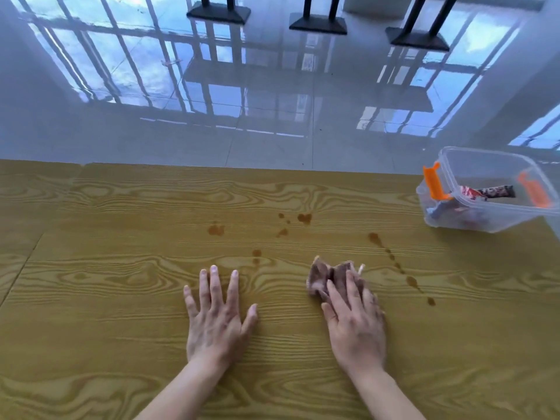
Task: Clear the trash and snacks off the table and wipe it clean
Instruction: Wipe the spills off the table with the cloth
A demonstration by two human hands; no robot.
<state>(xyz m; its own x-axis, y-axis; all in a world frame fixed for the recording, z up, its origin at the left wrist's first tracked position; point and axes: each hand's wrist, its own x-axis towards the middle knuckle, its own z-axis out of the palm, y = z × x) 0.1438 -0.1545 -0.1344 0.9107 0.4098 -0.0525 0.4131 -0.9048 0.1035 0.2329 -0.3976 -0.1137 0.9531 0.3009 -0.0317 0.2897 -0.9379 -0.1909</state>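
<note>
Your flat right hand (356, 324) presses the crumpled brown cloth (321, 277) near the brown spots (304, 218) on the yellow wood-grain table (121, 283); your left hand (216, 318) rests spread, empty. Push firmly through each spot.

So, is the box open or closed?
Open: the box has no lid on; wrappers lie inside.

Probably a canteen or cafe-style eating hall, not a home. Cues: wood-grain laminate table (121, 298), glossy pale tiled floor (272, 137) carrying big gridded window reflections (127, 65), and three black flat-plate pedestal bases (318, 25) in a row, the sort found under public dining tables.
</note>
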